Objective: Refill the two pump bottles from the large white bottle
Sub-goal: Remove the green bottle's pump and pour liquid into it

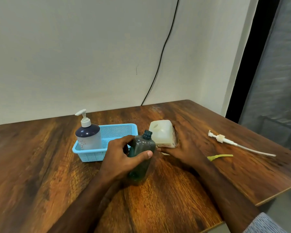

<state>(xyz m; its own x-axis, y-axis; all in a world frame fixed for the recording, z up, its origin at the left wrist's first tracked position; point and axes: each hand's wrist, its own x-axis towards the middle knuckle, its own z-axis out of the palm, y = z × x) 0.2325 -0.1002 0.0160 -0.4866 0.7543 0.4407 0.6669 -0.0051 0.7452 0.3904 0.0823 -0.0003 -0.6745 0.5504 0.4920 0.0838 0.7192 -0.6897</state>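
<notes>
Two hands at work: left hand clamped round smooth, light-looking, uncapped dark pump bottle, right hand wrapped against large white bottle just beyond thumb; probably heavier, best gripped across flat sides.

A: What carries the objects?
B: A wooden table.
A: What lies on it?
B: A blue basket; right of the basket, a white bottle, a pump head and a yellow strip.

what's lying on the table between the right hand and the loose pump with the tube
In the head view, a small yellow-green strip lies on the wooden table between the right hand and the detached pump; otherwise bare wood.
</notes>
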